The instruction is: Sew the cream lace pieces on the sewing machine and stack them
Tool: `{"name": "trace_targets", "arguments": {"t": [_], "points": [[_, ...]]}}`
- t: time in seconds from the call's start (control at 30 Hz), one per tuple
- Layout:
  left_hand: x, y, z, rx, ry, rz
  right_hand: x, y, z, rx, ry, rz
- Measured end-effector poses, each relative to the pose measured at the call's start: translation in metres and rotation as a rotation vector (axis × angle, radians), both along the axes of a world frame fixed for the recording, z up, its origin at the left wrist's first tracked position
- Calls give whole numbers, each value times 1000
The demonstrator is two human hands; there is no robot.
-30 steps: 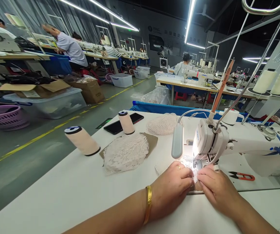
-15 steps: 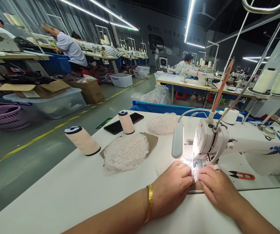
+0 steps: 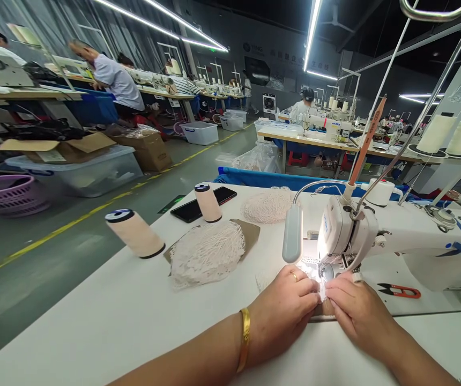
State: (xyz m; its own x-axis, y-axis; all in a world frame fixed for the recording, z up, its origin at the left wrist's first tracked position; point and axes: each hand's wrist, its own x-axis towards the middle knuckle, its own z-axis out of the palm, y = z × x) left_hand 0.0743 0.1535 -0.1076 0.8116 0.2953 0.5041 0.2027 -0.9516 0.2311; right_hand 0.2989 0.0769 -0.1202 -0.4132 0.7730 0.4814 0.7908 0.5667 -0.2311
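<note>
A white sewing machine (image 3: 337,228) stands on the table, its small lamp (image 3: 292,233) lighting the needle area. Under the needle lies white lace fabric (image 3: 322,288), partly hidden by my fingers and washed out by the light. My left hand (image 3: 284,303) is closed with its fingertips pinching the lace just left of the presser foot. From the other side, my right hand (image 3: 357,311) presses its closed fingertips on the same lace. To the right of that hand are red thread snips (image 3: 399,290), lying on the machine bed.
Left of the machine are a lace piece on brown card (image 3: 208,252), another lace piece (image 3: 266,205), a phone (image 3: 186,210) and two thread cones (image 3: 136,233) (image 3: 208,202). An orange pencil (image 3: 367,140) stands upright on the machine head. Co-workers sit at machines behind.
My hands stay on the lace at the needle, with barely any shift. In the background a standing person has moved left, and a seated co-worker's head has turned.
</note>
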Motion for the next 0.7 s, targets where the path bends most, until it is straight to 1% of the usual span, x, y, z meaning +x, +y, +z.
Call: {"name": "trace_targets", "arguments": {"t": [0.2, 0.4, 0.57, 0.7], "points": [[1, 1, -1, -2, -11, 13, 1, 2, -2, -25, -32, -27], [1, 5, -5, 25, -5, 39, 2, 6, -1, -38, -17, -50], [0, 5, -6, 40, 28, 10, 3, 6, -1, -52, -37, -48], [0, 4, -4, 32, 65, 13, 2, 5, -2, -53, -35, -57]]}}
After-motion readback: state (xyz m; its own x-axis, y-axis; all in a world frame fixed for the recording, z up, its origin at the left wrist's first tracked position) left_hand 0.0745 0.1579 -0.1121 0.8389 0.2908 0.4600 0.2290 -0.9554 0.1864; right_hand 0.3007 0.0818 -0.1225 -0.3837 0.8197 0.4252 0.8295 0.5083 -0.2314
